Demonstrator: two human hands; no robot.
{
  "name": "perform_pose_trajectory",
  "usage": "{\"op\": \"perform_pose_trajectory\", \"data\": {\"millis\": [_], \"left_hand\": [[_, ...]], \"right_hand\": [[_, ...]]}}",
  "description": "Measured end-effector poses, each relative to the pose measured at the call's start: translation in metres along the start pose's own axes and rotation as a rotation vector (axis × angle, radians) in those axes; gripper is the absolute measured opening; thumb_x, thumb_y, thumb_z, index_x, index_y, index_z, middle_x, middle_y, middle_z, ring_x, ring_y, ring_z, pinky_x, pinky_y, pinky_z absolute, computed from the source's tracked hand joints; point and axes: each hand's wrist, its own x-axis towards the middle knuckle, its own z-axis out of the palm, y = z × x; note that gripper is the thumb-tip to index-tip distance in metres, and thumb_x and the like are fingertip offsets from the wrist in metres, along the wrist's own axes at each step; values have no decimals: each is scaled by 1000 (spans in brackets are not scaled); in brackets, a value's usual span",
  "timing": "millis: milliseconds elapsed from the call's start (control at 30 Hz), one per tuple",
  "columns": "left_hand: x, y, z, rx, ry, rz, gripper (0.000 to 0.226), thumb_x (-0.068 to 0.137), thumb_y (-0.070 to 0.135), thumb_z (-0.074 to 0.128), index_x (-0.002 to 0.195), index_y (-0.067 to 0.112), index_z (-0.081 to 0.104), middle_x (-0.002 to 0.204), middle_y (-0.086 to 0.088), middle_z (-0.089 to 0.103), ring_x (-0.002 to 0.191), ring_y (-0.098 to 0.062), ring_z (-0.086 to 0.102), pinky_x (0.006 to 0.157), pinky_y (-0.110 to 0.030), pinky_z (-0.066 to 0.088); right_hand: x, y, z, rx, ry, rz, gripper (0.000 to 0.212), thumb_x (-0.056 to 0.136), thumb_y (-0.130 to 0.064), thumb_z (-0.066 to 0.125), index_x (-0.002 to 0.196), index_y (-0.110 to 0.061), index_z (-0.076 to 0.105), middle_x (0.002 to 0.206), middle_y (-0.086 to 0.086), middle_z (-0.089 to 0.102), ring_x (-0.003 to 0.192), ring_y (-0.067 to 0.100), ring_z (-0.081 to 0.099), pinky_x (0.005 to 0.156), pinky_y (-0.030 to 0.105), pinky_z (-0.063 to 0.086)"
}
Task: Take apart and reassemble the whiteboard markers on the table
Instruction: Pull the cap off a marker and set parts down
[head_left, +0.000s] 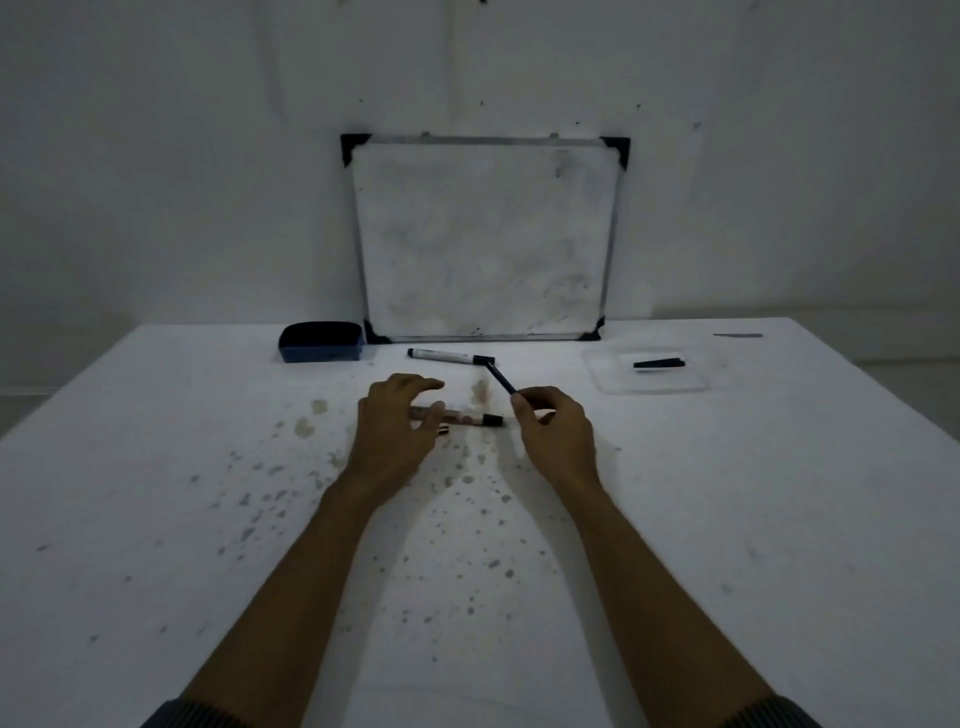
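Note:
A white marker barrel with a black end lies on the table under my left hand, whose fingers are spread and touch or hover over it. My right hand pinches a thin dark rod, likely an ink core, tilted up and to the left. Its upper tip comes close to a second whole marker, white with black ends, lying farther back. A small cap-like piece sits just below the left fingers.
A small whiteboard leans against the wall at the back. A dark blue eraser lies to its left. A clear plastic tray at the right holds a black marker part. The white tablecloth is speckled with stains.

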Motion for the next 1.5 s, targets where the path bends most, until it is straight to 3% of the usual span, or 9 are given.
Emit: {"op": "perform_pose_trajectory", "data": {"millis": [200,333,700,767,900,1033,1133,1333,1500], "left_hand": [[5,-17,-3,69,-138,-93,31,95,48,62,123,37,69,130,12,62,125,-15,46,102,-33,26],[10,-16,-3,-13,-124,-142,27,103,31,51,120,33,72,129,9,62,126,-16,47,110,-38,28],[6,-14,2,54,-36,-59,21,92,42,70,110,31,73,112,12,66,111,-17,54,97,-36,37],[6,-7,0,-168,-8,-130,23,92,40,73,112,27,73,106,16,65,104,-15,59,91,-32,46],[14,12,-9,-678,102,-326,29,87,37,81,113,24,76,106,-5,76,83,-15,71,66,-28,61],[21,23,-16,-1094,146,-293,18,84,25,79,99,16,81,103,-3,79,104,-16,72,101,-32,55],[21,26,-20,-1492,70,-320,18,88,22,69,94,11,82,103,-11,79,106,-23,72,100,-33,57],[5,32,-19,-1244,-216,-351,35,95,27,63,117,2,73,91,-8,68,71,-19,68,68,-31,60],[-6,30,-17,-1014,-439,-339,28,101,19,61,121,5,74,92,-9,70,70,-21,67,62,-28,57]], "right_hand": [[-2,12,3,-65,3,-41,8,94,-50,65,98,-42,66,103,-8,71,80,8,66,82,42,59],[2,17,5,-89,-9,-54,16,94,-52,64,100,-38,70,98,-8,71,78,10,67,79,41,60],[-1,13,2,-43,-38,-26,21,95,-51,64,105,-35,71,95,-9,72,76,8,66,74,34,57],[-3,10,-1,29,-33,-19,21,97,-46,64,108,-30,72,98,-13,72,80,4,65,72,28,54],[-4,2,-10,266,-26,-27,7,100,-33,64,103,-32,71,95,-13,76,84,1,69,76,22,56],[-3,-3,-21,614,-103,123,15,98,-27,68,108,-20,76,92,-5,78,71,9,63,66,23,49],[-1,-6,-24,963,-184,307,18,95,-21,71,111,-13,77,91,-1,71,73,14,59,68,29,46],[0,-8,-21,1072,-263,382,19,96,-28,69,110,-18,77,100,-3,73,80,12,62,78,31,50],[0,-7,-20,988,-190,342,27,95,-26,70,118,-12,76,104,-3,77,82,13,62,79,31,51]]}}
